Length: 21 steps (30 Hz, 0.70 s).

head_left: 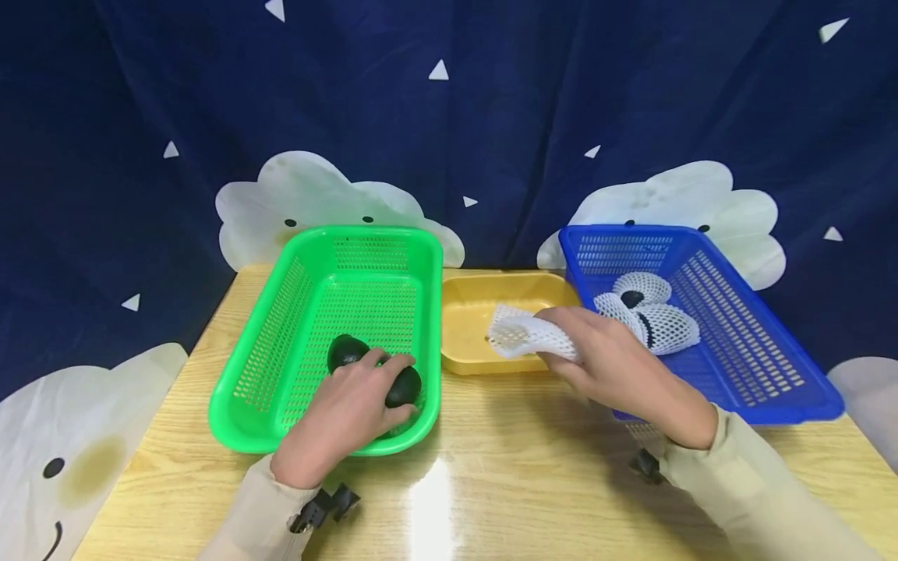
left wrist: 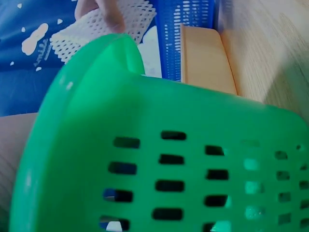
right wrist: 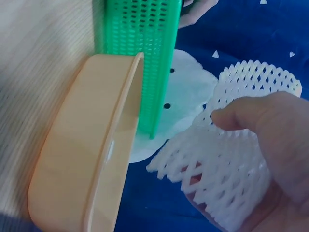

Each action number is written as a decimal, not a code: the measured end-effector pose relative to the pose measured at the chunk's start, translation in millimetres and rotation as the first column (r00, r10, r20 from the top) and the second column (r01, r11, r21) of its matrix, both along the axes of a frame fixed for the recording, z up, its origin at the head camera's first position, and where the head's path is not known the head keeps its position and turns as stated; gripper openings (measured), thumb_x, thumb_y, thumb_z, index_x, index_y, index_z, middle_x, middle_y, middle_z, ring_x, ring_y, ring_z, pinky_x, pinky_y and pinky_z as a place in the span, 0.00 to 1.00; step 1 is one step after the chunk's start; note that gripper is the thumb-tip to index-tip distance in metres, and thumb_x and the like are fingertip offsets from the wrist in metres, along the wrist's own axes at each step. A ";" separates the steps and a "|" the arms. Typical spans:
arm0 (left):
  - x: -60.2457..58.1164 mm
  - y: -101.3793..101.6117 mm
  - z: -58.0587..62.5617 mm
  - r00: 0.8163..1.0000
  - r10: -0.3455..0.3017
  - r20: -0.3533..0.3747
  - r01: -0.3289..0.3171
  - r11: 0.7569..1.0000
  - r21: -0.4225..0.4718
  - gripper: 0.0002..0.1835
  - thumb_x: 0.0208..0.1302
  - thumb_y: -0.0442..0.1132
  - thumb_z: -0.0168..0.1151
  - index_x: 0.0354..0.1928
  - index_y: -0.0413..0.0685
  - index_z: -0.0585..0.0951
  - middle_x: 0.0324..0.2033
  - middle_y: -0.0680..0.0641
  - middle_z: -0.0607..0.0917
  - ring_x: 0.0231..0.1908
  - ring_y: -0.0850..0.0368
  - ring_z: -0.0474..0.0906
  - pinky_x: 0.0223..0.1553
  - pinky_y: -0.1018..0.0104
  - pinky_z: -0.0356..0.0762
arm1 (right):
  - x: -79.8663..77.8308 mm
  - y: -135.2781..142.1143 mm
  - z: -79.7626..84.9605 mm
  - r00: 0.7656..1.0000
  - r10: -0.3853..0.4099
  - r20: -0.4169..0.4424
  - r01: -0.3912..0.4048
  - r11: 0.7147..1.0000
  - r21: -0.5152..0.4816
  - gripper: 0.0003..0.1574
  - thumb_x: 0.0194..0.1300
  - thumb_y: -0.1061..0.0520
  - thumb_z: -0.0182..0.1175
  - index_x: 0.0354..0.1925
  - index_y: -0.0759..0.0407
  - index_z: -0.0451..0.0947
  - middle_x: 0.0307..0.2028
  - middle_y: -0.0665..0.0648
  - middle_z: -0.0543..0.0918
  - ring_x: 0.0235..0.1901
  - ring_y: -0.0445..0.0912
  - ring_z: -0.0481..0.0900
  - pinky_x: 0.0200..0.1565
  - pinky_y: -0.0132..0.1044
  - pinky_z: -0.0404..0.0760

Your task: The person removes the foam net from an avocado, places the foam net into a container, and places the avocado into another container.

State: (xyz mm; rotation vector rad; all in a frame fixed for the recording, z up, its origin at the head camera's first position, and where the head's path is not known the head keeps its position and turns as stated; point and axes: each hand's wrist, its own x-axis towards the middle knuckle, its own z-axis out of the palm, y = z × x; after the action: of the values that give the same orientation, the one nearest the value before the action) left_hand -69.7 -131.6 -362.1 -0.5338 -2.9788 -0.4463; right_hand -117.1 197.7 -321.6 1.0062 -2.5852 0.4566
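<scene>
In the head view, my left hand (head_left: 358, 409) reaches into the green basket (head_left: 220, 405) and grips a dark avocado (head_left: 404, 387) near its front right corner. A second dark avocado (head_left: 346, 352) lies just beyond the fingers, partly covered by them. My right hand (head_left: 606, 358) holds a white foam net sleeve (head_left: 529, 335) over the front of the yellow tray (head_left: 459, 366). In the right wrist view the thumb presses on the foam net sleeve (right wrist: 227, 159), whose mouth points away from the palm. The basket wall hides my left hand in the left wrist view.
A blue basket (head_left: 793, 374) on the right holds several dark fruits in white foam nets (head_left: 666, 327). The yellow tray sits between the two baskets. All stand on a wooden table (head_left: 491, 483), with a dark blue patterned curtain (head_left: 505, 117) behind.
</scene>
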 end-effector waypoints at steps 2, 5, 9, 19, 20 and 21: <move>-0.9 -0.6 -0.6 1.000 0.005 0.018 -0.005 1.000 -0.005 0.30 0.56 0.51 0.77 0.61 0.53 0.82 0.51 0.39 0.85 0.37 0.40 0.86 0.29 0.51 0.83 | -4.1 -0.7 -0.3 1.000 0.003 0.014 -0.003 1.000 0.011 0.22 0.64 0.56 0.69 0.55 0.55 0.78 0.44 0.54 0.88 0.38 0.45 0.84 0.38 0.46 0.85; -1.5 -0.9 -1.9 0.999 0.006 0.039 -0.005 1.000 -0.010 0.30 0.56 0.51 0.77 0.61 0.53 0.82 0.49 0.40 0.85 0.35 0.43 0.85 0.27 0.53 0.82 | -8.6 -2.1 -0.8 0.999 -0.010 0.033 0.008 0.999 0.035 0.22 0.64 0.55 0.69 0.56 0.55 0.78 0.44 0.55 0.87 0.37 0.45 0.83 0.37 0.45 0.84; -1.7 -1.2 -2.8 0.999 0.002 0.044 -0.001 1.000 -0.013 0.30 0.56 0.52 0.77 0.61 0.54 0.82 0.48 0.41 0.86 0.34 0.44 0.85 0.27 0.53 0.81 | -12.9 -4.4 -1.7 0.999 -0.026 0.037 0.023 0.998 0.065 0.24 0.63 0.57 0.69 0.56 0.56 0.77 0.44 0.56 0.87 0.35 0.46 0.81 0.35 0.43 0.83; -4.7 -3.0 -4.4 0.996 -0.016 0.087 0.017 1.000 -0.009 0.31 0.58 0.53 0.76 0.62 0.53 0.81 0.50 0.42 0.86 0.42 0.44 0.86 0.35 0.50 0.84 | -24.8 -7.4 -3.9 0.999 0.000 0.033 -0.003 0.995 0.102 0.23 0.63 0.57 0.71 0.56 0.58 0.79 0.42 0.57 0.87 0.34 0.46 0.83 0.34 0.44 0.84; -4.9 -3.2 -4.4 0.996 -0.018 0.092 0.018 1.000 -0.006 0.31 0.58 0.53 0.76 0.62 0.52 0.81 0.51 0.41 0.86 0.44 0.43 0.86 0.37 0.49 0.85 | -26.4 -7.8 -3.9 0.999 -0.001 0.034 -0.002 0.994 0.107 0.23 0.63 0.57 0.71 0.55 0.58 0.79 0.42 0.57 0.87 0.35 0.46 0.83 0.35 0.44 0.84; -5.1 -3.4 -4.5 0.995 -0.019 0.098 0.019 1.000 -0.003 0.32 0.58 0.53 0.76 0.63 0.52 0.81 0.52 0.41 0.86 0.46 0.43 0.86 0.39 0.48 0.85 | -28.3 -8.0 -4.0 0.999 -0.004 0.037 -0.001 0.994 0.111 0.23 0.63 0.57 0.71 0.55 0.58 0.79 0.42 0.58 0.87 0.35 0.47 0.83 0.35 0.45 0.85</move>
State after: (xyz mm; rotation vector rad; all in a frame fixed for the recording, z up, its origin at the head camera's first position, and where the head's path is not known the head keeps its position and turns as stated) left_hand -74.8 -135.0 -366.6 -0.5573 -3.0707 -0.4825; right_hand -145.3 189.7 -325.6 1.0414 -2.6703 0.3370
